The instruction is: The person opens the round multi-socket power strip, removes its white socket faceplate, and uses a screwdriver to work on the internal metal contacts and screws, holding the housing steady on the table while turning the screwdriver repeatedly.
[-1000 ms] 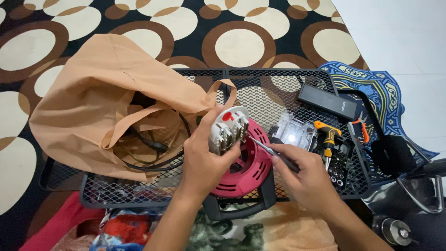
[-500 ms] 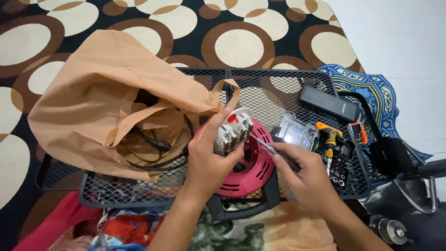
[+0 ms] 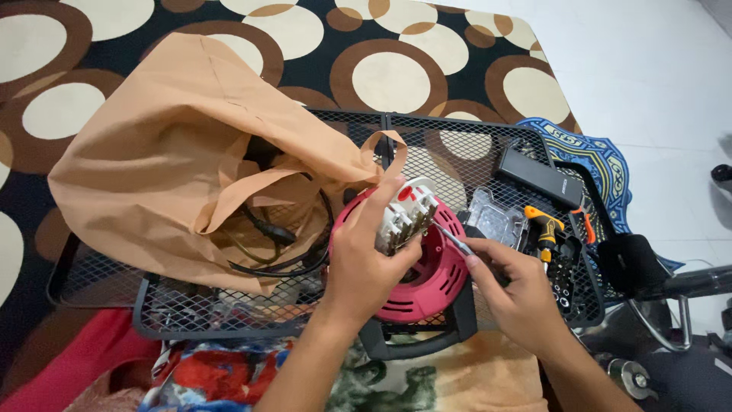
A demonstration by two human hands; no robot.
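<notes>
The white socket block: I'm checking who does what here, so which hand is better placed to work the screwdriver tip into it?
Probably the right hand: it already grips the screwdriver, whose tip meets the white socket block. The left hand is wrapped around that block, steadying it above the pink cable reel.

Matt red plastic reel (image 3: 427, 282), black metal mesh tray (image 3: 427, 145), tan cloth bag (image 3: 160, 168)

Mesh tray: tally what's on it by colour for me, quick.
Orange: 2, cloth bag and orange-handled tool
Pink-red: 1, cable reel
White: 1, socket block in left hand
Black: 1, flat box
Clear: 1, plastic case
Total: 6
</notes>
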